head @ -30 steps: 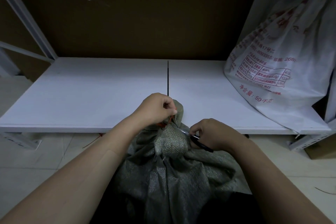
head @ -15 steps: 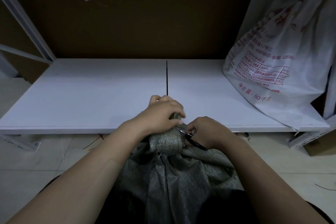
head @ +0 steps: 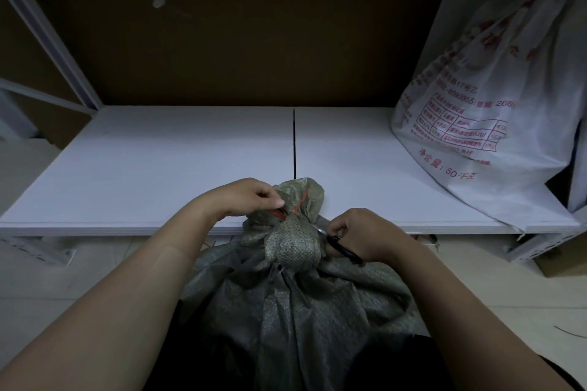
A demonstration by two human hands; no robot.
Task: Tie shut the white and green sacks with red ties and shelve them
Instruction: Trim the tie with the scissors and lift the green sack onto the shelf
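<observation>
The green woven sack (head: 295, 305) stands on the floor in front of me, its neck bunched just before the shelf's front edge. A red tie (head: 293, 207) runs around the gathered neck. My left hand (head: 246, 198) pinches one end of the red tie at the left of the neck. My right hand (head: 365, 235) grips black-handled scissors (head: 341, 246) at the right of the neck, blades pointing toward the tie. The white sack (head: 495, 111) with red print leans on the shelf (head: 158, 162) at the far right.
The low white shelf has a dark seam (head: 294, 143) down its middle and a brown back panel (head: 254, 25). White frame uprights (head: 47, 32) stand at the left. Pale floor tiles lie on both sides of the green sack.
My left hand has moved from on top of the sack's neck to its left side, uncovering the bunched top and the red tie. My right hand stays at the neck with the scissors.
</observation>
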